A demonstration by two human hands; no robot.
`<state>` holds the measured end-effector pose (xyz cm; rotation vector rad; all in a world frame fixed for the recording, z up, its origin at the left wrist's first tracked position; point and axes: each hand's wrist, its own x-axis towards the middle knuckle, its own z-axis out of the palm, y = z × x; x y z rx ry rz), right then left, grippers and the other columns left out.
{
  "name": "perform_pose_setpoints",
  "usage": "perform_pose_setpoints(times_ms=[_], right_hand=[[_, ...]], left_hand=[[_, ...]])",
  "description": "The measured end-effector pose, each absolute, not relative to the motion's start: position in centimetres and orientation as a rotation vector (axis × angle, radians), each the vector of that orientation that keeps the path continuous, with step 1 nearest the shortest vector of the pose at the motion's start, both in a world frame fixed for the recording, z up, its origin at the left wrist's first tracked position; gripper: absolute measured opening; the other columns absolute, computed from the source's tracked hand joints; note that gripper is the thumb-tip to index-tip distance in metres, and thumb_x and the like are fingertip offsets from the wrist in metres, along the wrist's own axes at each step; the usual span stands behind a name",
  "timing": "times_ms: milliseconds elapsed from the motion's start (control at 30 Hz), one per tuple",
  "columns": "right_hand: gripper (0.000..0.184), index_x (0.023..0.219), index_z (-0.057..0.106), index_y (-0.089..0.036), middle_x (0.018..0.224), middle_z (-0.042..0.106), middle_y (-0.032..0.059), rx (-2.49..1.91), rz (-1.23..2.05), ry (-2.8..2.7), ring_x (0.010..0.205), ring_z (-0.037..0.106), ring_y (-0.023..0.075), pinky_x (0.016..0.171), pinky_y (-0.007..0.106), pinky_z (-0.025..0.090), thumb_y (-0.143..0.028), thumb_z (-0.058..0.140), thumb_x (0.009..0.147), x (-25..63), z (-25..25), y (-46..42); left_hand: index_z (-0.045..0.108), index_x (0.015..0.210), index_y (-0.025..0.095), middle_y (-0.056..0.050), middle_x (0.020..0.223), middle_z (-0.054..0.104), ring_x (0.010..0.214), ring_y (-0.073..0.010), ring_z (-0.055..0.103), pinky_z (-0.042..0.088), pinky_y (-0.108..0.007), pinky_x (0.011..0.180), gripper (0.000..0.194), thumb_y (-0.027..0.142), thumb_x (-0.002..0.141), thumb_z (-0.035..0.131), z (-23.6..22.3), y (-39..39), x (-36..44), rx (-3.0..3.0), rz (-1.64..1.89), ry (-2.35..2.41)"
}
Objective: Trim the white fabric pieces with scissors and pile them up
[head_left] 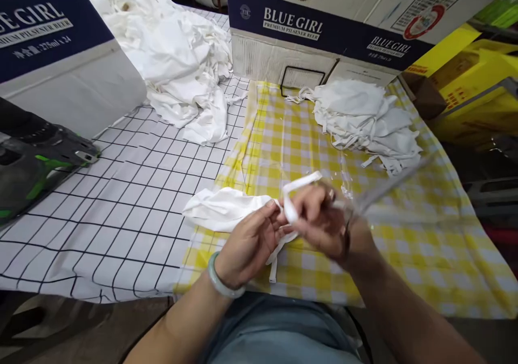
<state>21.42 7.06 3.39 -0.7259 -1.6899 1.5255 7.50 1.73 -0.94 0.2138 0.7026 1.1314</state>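
A white fabric piece [230, 207] with narrow straps lies across the near middle of the cloth. My left hand [253, 240], a pale bangle on its wrist, pinches the right end of that piece. Close beside it, my right hand [321, 218] is closed and smeared by motion. A pair of scissors [388, 189] is held in it, blades pointing to the upper right, a dark handle loop by the palm. A white strap [301, 182] curls up at the right fingers; whether they pinch it is blurred. Another strap end [273, 269] hangs below my hands.
White fabric pieces with straps [364, 118] are heaped at the back right. A larger white fabric pile [174, 56] lies back left. Cardboard boxes [279, 56] stand behind and at left. A dark power tool [44, 159] is at the left edge, yellow packaging [477, 83] at the right.
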Motion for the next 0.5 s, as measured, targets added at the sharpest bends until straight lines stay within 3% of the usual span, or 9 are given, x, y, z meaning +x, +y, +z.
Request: perform_pose_setpoints(times_ms=[133,233,333,433,500], right_hand=[[0.02,0.08,0.053,-0.023,0.08,0.063,0.001,-0.77,1.592,-1.893,0.078,0.063,0.0167,0.074,0.031,0.052,-0.015,0.071,0.08,23.3,1.8,5.6],[0.025,0.081,0.048,-0.024,0.095,0.066,0.003,-0.841,1.435,-1.714,0.096,0.064,0.0179,0.091,0.034,0.049,-0.024,0.073,0.081,22.4,-0.3,7.9],[0.03,0.078,0.049,-0.022,0.102,0.065,0.0057,-0.699,1.62,-1.82,0.109,0.06,0.0204,0.102,0.038,0.043,-0.034,0.077,0.077,20.0,-2.0,10.0],[0.042,0.074,0.045,-0.022,0.087,0.061,0.003,-0.708,1.818,-1.704,0.089,0.062,0.0191,0.086,0.035,0.05,-0.047,0.078,0.071,18.1,-2.7,10.8],[0.045,0.076,0.043,-0.023,0.083,0.058,0.0009,-0.777,1.768,-1.584,0.082,0.06,0.0172,0.079,0.033,0.05,-0.048,0.078,0.069,17.8,-2.6,11.0]], left_hand=[[0.069,0.093,0.012,-0.002,0.076,0.059,0.058,-0.0061,0.051,0.044,-0.016,0.053,0.014,0.023,0.084,0.069,-0.6,1.9,5.7,0.145,1.207,0.765],[0.07,0.092,0.01,0.0,0.072,0.054,0.048,-0.0011,0.035,0.027,-0.013,0.041,0.016,0.023,0.083,0.069,0.5,1.1,4.2,0.256,1.142,0.802],[0.072,0.094,0.011,-0.001,0.074,0.055,0.049,-0.0017,0.033,0.023,-0.016,0.042,0.017,0.023,0.082,0.069,1.3,0.3,3.5,0.369,1.079,0.838],[0.072,0.096,0.011,-0.002,0.074,0.056,0.049,-0.0023,0.033,0.021,-0.018,0.043,0.02,0.026,0.083,0.068,1.2,-0.1,2.8,0.421,1.086,0.906],[0.072,0.099,0.011,-0.001,0.071,0.054,0.048,-0.0019,0.03,0.019,-0.018,0.044,0.024,0.031,0.086,0.066,0.6,-0.2,2.4,0.393,1.073,0.923]])
